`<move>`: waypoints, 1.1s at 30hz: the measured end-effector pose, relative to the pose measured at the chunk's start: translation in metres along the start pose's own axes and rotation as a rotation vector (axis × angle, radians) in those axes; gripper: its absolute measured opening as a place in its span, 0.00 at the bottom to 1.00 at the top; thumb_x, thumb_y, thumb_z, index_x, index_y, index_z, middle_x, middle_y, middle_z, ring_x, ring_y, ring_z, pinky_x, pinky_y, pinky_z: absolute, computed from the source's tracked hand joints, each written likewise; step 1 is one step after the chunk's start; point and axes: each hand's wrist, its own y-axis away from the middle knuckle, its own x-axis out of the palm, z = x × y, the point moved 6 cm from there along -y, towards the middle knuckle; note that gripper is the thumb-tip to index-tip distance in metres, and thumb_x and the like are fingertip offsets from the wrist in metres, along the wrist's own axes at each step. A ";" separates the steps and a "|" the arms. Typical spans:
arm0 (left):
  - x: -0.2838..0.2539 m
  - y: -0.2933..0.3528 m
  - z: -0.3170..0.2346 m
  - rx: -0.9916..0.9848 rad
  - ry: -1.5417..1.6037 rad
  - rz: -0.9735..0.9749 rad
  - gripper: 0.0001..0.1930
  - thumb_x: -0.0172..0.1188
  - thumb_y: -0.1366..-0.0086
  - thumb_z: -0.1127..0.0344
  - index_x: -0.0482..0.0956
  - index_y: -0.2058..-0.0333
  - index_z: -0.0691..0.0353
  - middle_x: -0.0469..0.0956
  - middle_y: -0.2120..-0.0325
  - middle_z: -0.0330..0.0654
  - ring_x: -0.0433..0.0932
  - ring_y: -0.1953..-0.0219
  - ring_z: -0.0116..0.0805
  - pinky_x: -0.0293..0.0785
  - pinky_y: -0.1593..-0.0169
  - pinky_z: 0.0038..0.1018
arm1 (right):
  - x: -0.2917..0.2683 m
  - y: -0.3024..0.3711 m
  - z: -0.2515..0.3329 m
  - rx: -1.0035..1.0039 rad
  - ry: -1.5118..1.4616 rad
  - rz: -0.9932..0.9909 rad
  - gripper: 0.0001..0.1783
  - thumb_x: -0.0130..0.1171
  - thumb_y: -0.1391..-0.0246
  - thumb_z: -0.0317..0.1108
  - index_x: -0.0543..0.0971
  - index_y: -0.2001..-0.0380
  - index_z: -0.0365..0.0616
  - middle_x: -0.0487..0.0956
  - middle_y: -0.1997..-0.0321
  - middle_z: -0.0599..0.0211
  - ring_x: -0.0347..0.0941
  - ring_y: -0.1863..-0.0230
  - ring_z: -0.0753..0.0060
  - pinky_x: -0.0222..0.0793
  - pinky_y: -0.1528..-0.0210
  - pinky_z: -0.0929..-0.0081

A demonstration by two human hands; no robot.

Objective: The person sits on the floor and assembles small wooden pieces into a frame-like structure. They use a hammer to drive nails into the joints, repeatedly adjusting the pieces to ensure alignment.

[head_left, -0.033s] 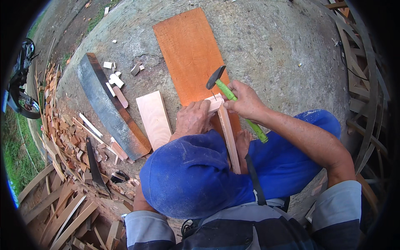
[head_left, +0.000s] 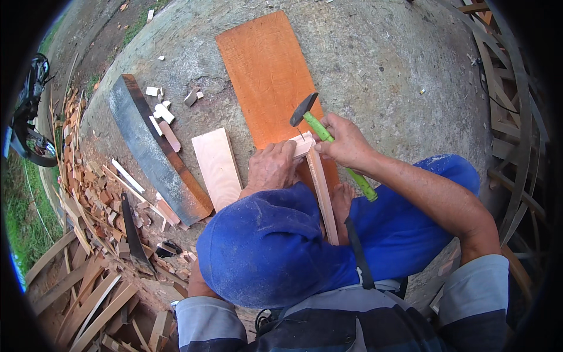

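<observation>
One motorcycle (head_left: 30, 138), cut off by darkness, stands far left, then a saw (head_left: 132, 232) whose handle I can't make out, then a pale board (head_left: 215, 164), near end hidden by the blue knee (head_left: 252, 252); the left hand (head_left: 271, 165), thumb unseen, is clamped on a short strip (head_left: 302, 147) over the orange board (head_left: 264, 70), a thin nail (head_left: 301, 135) at it, tip unclear, beside a long strip (head_left: 321, 193), while the right hand (head_left: 348, 144) grips a green-handled hammer (head_left: 318, 127)
</observation>
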 end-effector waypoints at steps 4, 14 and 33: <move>-0.002 -0.010 0.003 0.067 -0.030 -0.021 0.14 0.64 0.34 0.58 0.77 0.54 0.58 0.84 0.61 0.44 0.83 0.57 0.46 0.79 0.53 0.42 | -0.002 -0.004 0.003 -0.076 0.051 -0.026 0.17 0.67 0.51 0.26 0.76 0.58 0.37 0.83 0.65 0.56 0.84 0.67 0.62 0.78 0.61 0.64; -0.011 -0.018 0.001 0.183 -0.067 -0.012 0.13 0.67 0.39 0.60 0.76 0.61 0.60 0.83 0.65 0.44 0.83 0.59 0.43 0.80 0.57 0.41 | -0.003 -0.001 0.023 -0.034 0.185 0.053 0.20 0.67 0.45 0.19 0.74 0.51 0.35 0.84 0.55 0.58 0.83 0.53 0.70 0.80 0.51 0.70; 0.000 -0.023 -0.007 0.084 -0.135 -0.137 0.38 0.69 0.50 0.23 0.78 0.70 0.59 0.79 0.74 0.42 0.82 0.68 0.39 0.79 0.65 0.35 | -0.041 -0.036 0.069 0.012 0.200 0.282 0.16 0.58 0.39 0.23 0.73 0.49 0.30 0.82 0.62 0.58 0.85 0.65 0.70 0.84 0.69 0.72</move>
